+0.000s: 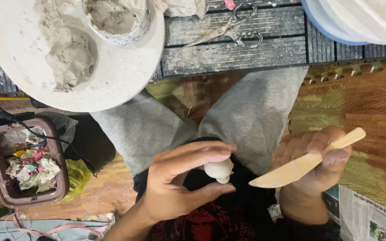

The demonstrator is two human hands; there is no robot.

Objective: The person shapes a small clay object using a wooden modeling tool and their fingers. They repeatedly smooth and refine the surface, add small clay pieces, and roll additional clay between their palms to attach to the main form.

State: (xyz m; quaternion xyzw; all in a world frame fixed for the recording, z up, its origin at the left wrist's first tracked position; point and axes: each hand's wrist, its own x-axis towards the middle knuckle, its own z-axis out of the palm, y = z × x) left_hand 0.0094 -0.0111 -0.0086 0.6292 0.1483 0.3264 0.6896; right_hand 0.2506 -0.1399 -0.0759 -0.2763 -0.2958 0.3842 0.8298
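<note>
My left hand pinches a small white clay lump between thumb and fingers, above my lap. My right hand grips a flat wooden modelling knife, its broad blade end pointing left toward the lump without touching it. My grey-trousered legs lie crossed below both hands.
A big white basin holding grey clay and a small clay-filled cup sits top left. Scissors lie on a slatted dark board. A brown bin of scraps stands left; newspaper lies bottom right; a blue-rimmed basin sits top right.
</note>
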